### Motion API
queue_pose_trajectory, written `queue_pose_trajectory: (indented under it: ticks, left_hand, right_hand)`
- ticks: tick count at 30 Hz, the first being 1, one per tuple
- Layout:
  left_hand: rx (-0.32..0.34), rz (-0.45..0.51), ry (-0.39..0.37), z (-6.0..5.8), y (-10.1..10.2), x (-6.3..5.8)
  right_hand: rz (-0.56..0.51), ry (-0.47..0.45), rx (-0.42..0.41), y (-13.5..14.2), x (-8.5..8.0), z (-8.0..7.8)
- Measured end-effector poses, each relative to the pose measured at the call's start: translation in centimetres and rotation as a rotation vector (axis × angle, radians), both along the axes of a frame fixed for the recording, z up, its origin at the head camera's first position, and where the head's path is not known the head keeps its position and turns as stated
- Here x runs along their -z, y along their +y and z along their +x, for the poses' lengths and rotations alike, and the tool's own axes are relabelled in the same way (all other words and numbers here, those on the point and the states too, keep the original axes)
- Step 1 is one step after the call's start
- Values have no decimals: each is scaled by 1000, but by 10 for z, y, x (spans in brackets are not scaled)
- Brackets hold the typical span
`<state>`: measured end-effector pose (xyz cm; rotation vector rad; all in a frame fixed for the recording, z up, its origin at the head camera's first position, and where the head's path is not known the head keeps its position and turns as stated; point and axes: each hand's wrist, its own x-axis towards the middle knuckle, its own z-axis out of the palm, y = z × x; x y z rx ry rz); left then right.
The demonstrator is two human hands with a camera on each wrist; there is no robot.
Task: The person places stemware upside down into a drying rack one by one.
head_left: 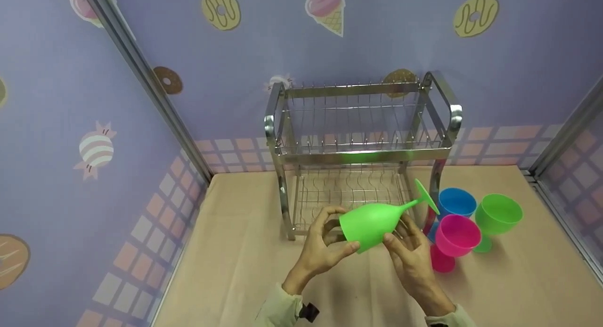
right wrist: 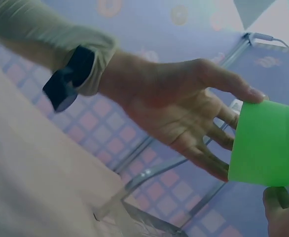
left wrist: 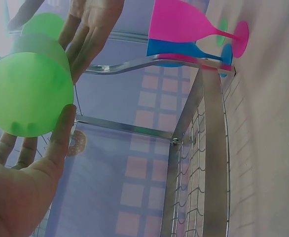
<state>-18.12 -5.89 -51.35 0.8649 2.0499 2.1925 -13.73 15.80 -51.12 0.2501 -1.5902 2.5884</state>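
A green plastic goblet [head_left: 372,224] is held on its side between both hands, in front of the metal rack. Its mouth points left and its foot rises to the right. My left hand [head_left: 318,249] grips the rim end, thumb on the near side and fingers behind. My right hand [head_left: 411,256] holds the bowl near the stem, thumb in front. In the left wrist view, the goblet's bowl [left wrist: 28,94] shows fingertips as shadows through its wall. The right wrist view has the bowl [right wrist: 265,145] between the hands.
A two-tier metal dish rack [head_left: 362,156] stands against the back wall. To the right, on the cloth-covered table [head_left: 226,270], stand upright a blue goblet [head_left: 457,202], a pink goblet [head_left: 458,236] and another green goblet [head_left: 499,214]. The pink one stands nearest the right hand.
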Motion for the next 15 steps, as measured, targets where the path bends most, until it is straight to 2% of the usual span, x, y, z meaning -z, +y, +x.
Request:
queue_pose_trajectory:
  ticks: [3, 7, 11, 15]
  left_hand:
    - [-5, -8, 4, 0, 1, 0]
    - [5, -15, 8, 0, 1, 1]
    - [14, -15, 8, 1, 0, 1]
    - [18, -8, 17, 2, 0, -1]
  right_hand:
    - [-44, -3, -22, -2, 0, -3]
    - [-71, 38, -32, -4, 3, -6]
    - [-81, 85, -50, -3, 4, -7]
    - [-71, 86, -38, -3, 1, -6]
